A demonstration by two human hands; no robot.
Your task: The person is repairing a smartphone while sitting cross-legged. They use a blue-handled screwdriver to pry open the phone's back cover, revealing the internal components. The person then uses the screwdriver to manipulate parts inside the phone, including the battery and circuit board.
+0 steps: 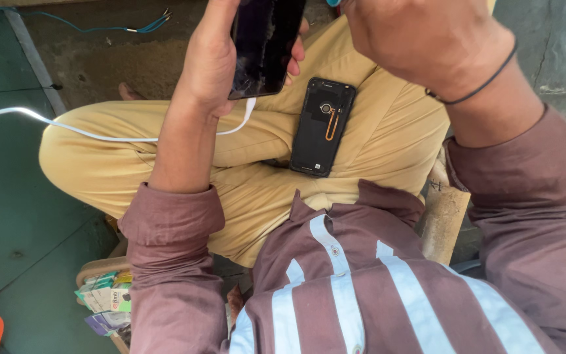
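**Phone held up over the lap, back cover lying below**

The left hand (214, 59) is gripping a dark phone (266, 46) near the top of the view, palm wrapping its left edge and fingertips showing past the right edge. The screen is facing the camera, and its lower corner looks cracked, though glare is making that hard to judge. A white cable (99, 134) is running from the bottom of the phone, passing behind the left wrist and trailing off to the left.

The right hand (420, 39) is hovering just right of the phone, its back toward the camera; the fingers are cut off by the top edge, so I cannot tell whether it is open or closed. A thin black band (476, 85) is circling that wrist.

Below the phone, 1 black back cover (322, 128) is lying inside-up on the tan trousers (388, 141), apart from both hands.

The person is sitting cross-legged on a green floor (14, 216). Blue wires (132, 27) are lying at the upper left, and small printed packets (107, 301) are sitting in a tray at the lower left.
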